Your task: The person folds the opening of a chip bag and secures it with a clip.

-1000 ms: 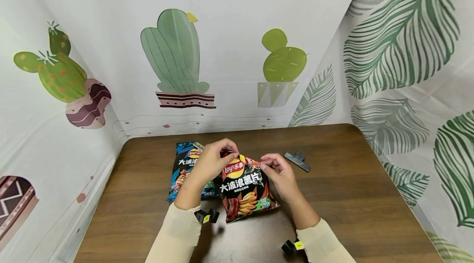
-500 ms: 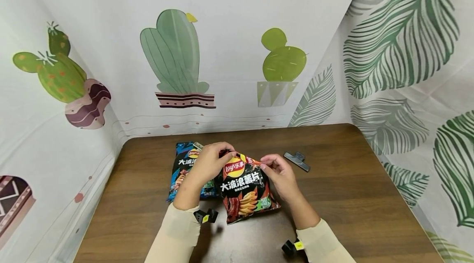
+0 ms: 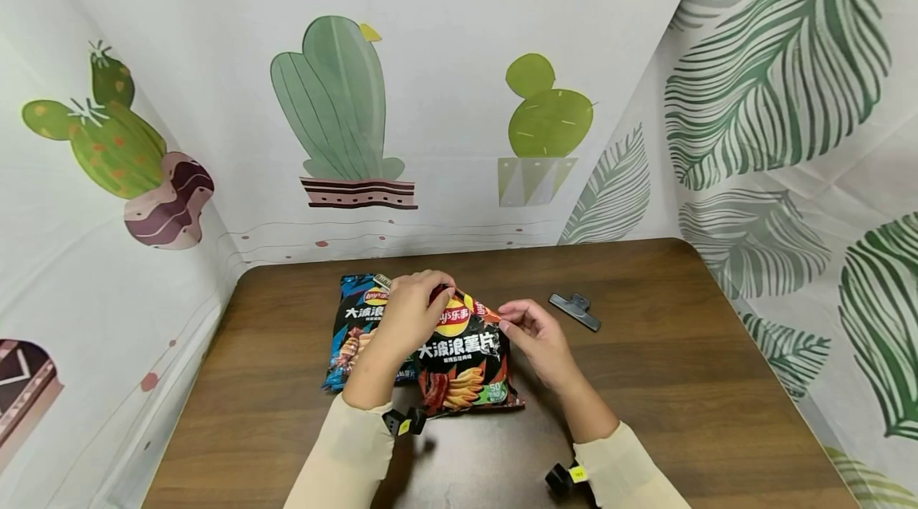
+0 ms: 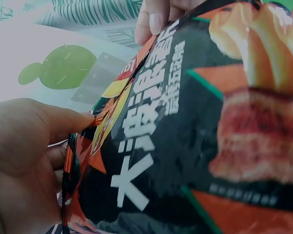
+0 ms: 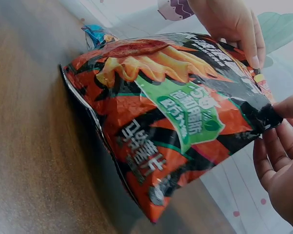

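Observation:
A black and red bag of potato chips [image 3: 462,362] is held up between both hands, its top edge folded over. My left hand [image 3: 416,306] pinches the upper left of the bag, thumb in front and fingers behind, as the left wrist view shows. At the upper right corner my right hand [image 3: 538,338] grips the bag between thumb and fingers; in the right wrist view the black corner [image 5: 268,117] sits in that grip. The bag's lower edge [image 5: 95,126] hangs close over the table.
A blue and black chip bag [image 3: 351,334] lies to the left, partly behind my left forearm, with a pale clip [image 3: 382,281] at its top. A dark bag clip [image 3: 576,311] lies to the right on the brown wooden table [image 3: 681,381]. A printed curtain stands behind.
Both hands still hold the red bag. Its body has swung a little to the left and its lower edge has risen slightly in the head view. The right hand has shifted slightly left.

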